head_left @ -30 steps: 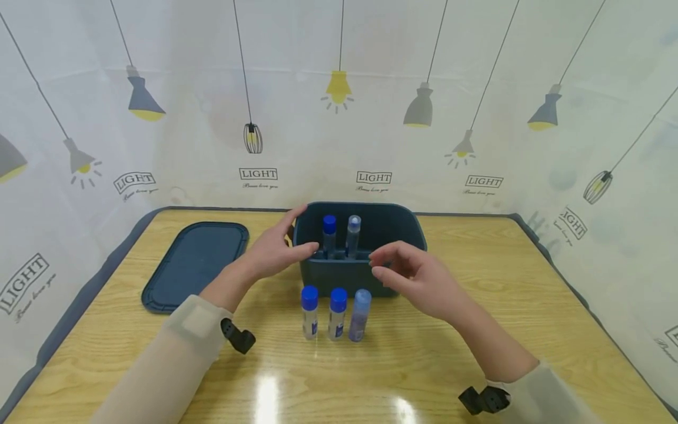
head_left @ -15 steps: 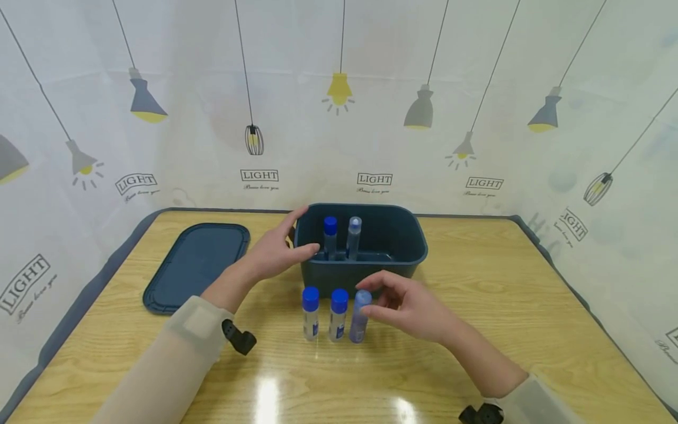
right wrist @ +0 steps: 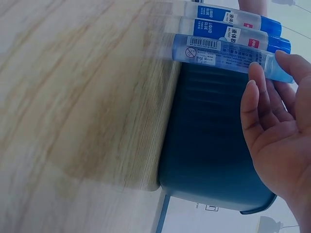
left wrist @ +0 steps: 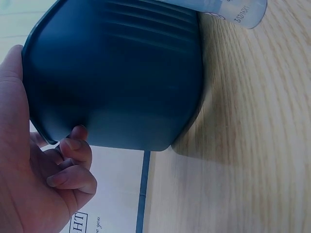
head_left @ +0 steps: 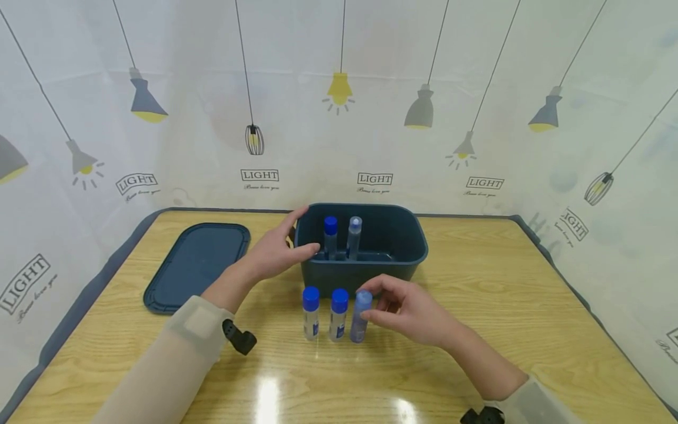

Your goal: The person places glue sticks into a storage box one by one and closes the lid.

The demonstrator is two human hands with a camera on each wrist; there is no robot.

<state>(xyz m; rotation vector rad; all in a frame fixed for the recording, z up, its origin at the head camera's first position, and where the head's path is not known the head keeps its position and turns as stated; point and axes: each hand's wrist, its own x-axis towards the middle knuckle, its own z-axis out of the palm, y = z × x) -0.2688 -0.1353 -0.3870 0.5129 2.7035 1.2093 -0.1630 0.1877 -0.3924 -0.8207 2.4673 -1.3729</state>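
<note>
A dark blue plastic bin (head_left: 331,275) stands on the table, its lid off. My left hand (head_left: 275,252) grips its left rim, thumb over the near corner and fingers curled against the outside wall (left wrist: 121,97). In front of the bin three liquid glue bottles stand upright in a row. The left glue bottle (head_left: 311,315) and the middle glue bottle (head_left: 338,316) are clear with dark blue caps. The right one is a translucent light-blue glue bottle (right wrist: 214,52); my right hand (head_left: 410,312) pinches it near the top between thumb and fingers.
Inside the bin, toward the left, stand a blue-capped bottle (head_left: 331,235) and a clear-capped bottle (head_left: 354,238). The dark blue lid (head_left: 198,265) lies flat on the wooden table (head_left: 477,282) at the left. A lamp-printed curtain (head_left: 296,88) hangs behind the table.
My right hand has come down from the bin's front rim toward me and taken hold of the light-blue glue bottle's top. The left hand and the bottles stay in place.
</note>
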